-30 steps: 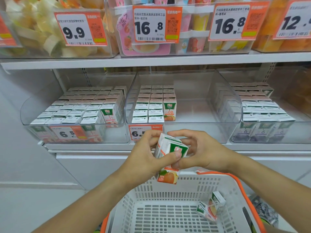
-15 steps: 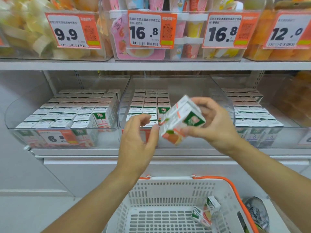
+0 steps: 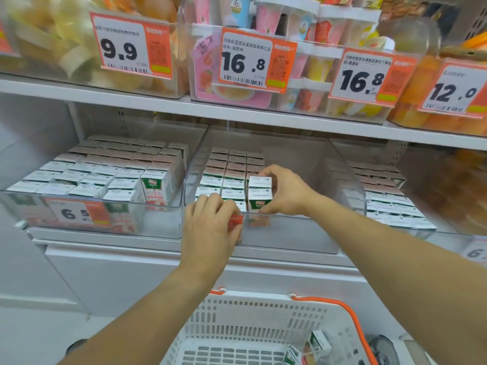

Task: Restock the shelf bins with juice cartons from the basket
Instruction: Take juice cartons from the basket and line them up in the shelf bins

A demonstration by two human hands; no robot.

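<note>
My right hand reaches into the clear middle bin and is closed on a pair of white-and-green juice cartons. The pair stands upright at the front right end of the carton rows in that bin. My left hand sits at the bin's front wall with its fingers curled over the rim, covering the orange price tag. The white basket with an orange handle is below my arms. A few loose cartons lie in its right corner.
A left bin packed with cartons and a right bin of cartons flank the middle one. The shelf above holds bins of fruit cups with large price tags. White cabinet fronts lie below the bins.
My right hand carried the carton pair from above the basket forward into the middle bin and lowered it upright. My left hand let go of the pair and moved onto the bin's front rim.
</note>
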